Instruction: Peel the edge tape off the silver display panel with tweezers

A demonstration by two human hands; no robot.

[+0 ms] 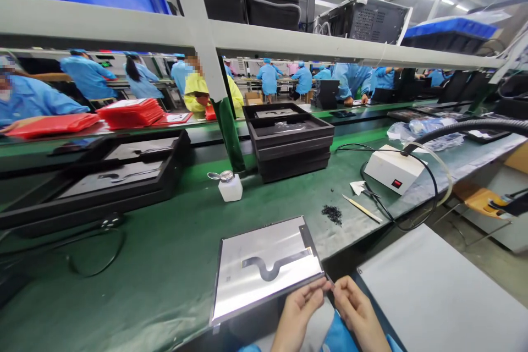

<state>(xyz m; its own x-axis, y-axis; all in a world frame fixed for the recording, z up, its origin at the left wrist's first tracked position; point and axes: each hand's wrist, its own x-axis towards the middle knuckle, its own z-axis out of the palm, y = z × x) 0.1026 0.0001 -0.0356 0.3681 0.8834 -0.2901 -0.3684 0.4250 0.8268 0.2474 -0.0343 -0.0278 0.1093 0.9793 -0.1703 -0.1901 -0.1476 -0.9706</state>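
Observation:
A flat display panel (235,286) with a silver back lies at the front edge of the bench, a dark curved ribbon cable (270,274) running across it. At its near right corner is my left hand (303,308), thumb and fingers pressed together by the panel's edge. My right hand (357,311) is just to the right, its fingers closed in a pinch close to the left fingertips. Whatever sits between the fingertips is too small to make out. Beyond the panel are a pile of small black scraps (332,214) and a yellow-handled thin tool (363,208).
A white dispenser bottle (230,188), stacked black trays (291,159) and more black trays (165,187) with panels stand behind. To the right are a white box (394,169) with a red switch and a black hose (466,129). A shelf beam (330,41) crosses overhead; co-workers sit beyond.

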